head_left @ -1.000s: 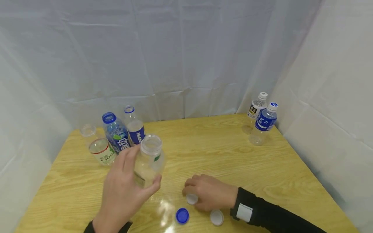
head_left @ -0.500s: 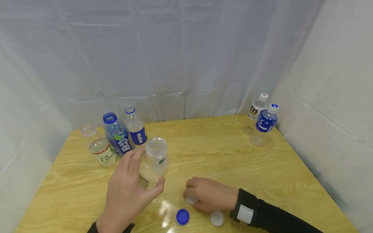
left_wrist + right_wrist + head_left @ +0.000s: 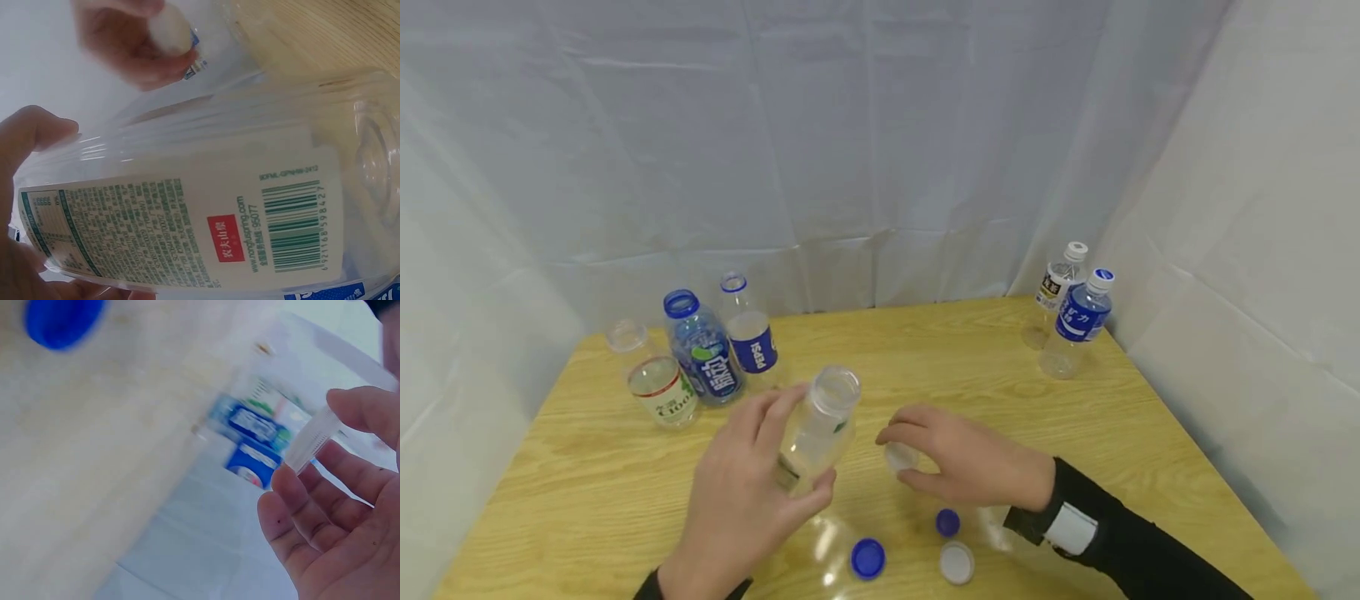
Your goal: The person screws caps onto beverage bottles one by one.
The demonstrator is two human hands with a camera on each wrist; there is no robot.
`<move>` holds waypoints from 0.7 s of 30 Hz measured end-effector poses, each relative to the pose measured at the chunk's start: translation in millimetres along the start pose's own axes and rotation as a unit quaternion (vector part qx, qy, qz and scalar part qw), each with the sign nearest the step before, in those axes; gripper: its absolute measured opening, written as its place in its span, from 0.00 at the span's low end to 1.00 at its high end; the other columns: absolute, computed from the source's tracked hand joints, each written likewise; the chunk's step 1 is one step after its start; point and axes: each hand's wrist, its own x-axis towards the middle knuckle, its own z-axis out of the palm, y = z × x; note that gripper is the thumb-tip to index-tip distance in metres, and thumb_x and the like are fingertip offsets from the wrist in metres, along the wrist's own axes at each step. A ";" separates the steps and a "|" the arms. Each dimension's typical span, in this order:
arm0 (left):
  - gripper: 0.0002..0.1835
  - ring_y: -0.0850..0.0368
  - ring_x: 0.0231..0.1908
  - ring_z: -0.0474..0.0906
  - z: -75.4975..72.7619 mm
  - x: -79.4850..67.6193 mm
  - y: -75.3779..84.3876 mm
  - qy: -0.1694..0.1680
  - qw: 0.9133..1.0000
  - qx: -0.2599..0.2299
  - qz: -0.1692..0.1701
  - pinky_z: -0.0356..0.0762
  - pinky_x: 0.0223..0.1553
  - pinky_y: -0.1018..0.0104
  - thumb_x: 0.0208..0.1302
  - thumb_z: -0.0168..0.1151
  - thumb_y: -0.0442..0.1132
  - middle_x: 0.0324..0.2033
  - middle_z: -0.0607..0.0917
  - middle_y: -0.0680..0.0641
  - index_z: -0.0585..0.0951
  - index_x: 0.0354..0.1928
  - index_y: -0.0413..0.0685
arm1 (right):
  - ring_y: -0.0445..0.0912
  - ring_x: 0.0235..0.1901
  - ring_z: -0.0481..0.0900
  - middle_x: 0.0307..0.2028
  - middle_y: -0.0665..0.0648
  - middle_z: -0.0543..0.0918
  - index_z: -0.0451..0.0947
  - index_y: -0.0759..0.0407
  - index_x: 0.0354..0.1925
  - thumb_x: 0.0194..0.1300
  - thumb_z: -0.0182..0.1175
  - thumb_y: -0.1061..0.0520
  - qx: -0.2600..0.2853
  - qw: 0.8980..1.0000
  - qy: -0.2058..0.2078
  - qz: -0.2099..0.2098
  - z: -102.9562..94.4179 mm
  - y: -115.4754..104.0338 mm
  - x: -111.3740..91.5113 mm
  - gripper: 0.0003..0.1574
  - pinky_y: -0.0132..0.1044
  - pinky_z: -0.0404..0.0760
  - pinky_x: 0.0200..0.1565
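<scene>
My left hand [image 3: 752,479] grips a clear plastic bottle [image 3: 820,429] round its body. The bottle has no cap, and its mouth leans up to the right. In the left wrist view, its white label [image 3: 187,231] with a barcode faces the camera. Between thumb and fingers, my right hand [image 3: 970,458] pinches a whitish translucent bottle cap [image 3: 901,457] just above the table, a short way right of the bottle. The ridged edge of that cap [image 3: 312,440] shows in the right wrist view. Below the hands lie a blue cap [image 3: 868,558], a smaller dark blue cap [image 3: 948,522] and a white cap [image 3: 957,562].
At the left of the wooden table [image 3: 925,358] stand three uncapped bottles: one with a cream label [image 3: 666,396], a blue one [image 3: 707,358] and a Pepsi bottle [image 3: 752,342]. Two capped bottles, one white-labelled [image 3: 1052,287] and one blue-labelled [image 3: 1081,317], stand back right, near white sheeting [image 3: 850,150].
My right hand has lifted the whitish cap off the table, moving up and away, which uncovers the small dark blue cap. My left hand has shifted right with the bottle.
</scene>
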 end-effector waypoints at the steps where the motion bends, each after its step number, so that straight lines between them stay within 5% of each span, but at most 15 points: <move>1: 0.50 0.48 0.45 0.80 0.8 0.0 0.2 0.000 1.000 0.003 0.004 0.83 0.40 0.50 0.40 0.78 0.55 0.51 0.80 0.44 0.72 0.70 0.52 | 0.40 0.53 0.77 0.55 0.50 0.78 0.75 0.53 0.64 0.71 0.64 0.52 0.005 1.000 0.017 -0.010 -6.1 -0.5 0.3 0.26 0.30 0.80 0.55; 9: 0.49 0.51 0.41 0.80 5.2 -1.2 3.9 -0.022 1.000 0.017 0.011 0.82 0.37 0.52 0.38 0.79 0.55 0.49 0.80 0.46 0.73 0.68 0.55 | 0.43 0.50 0.78 0.55 0.53 0.78 0.75 0.52 0.65 0.71 0.63 0.56 0.013 0.991 0.119 -0.066 -52.5 -6.4 4.2 0.25 0.34 0.82 0.50; 21: 0.50 0.51 0.41 0.79 10.7 -0.4 8.0 -0.060 0.998 0.030 0.018 0.80 0.36 0.54 0.38 0.80 0.56 0.48 0.81 0.46 0.73 0.69 0.58 | 0.47 0.61 0.76 0.60 0.56 0.78 0.76 0.57 0.63 0.70 0.65 0.58 0.035 0.979 0.169 -0.109 -85.7 -26.0 14.2 0.25 0.34 0.78 0.61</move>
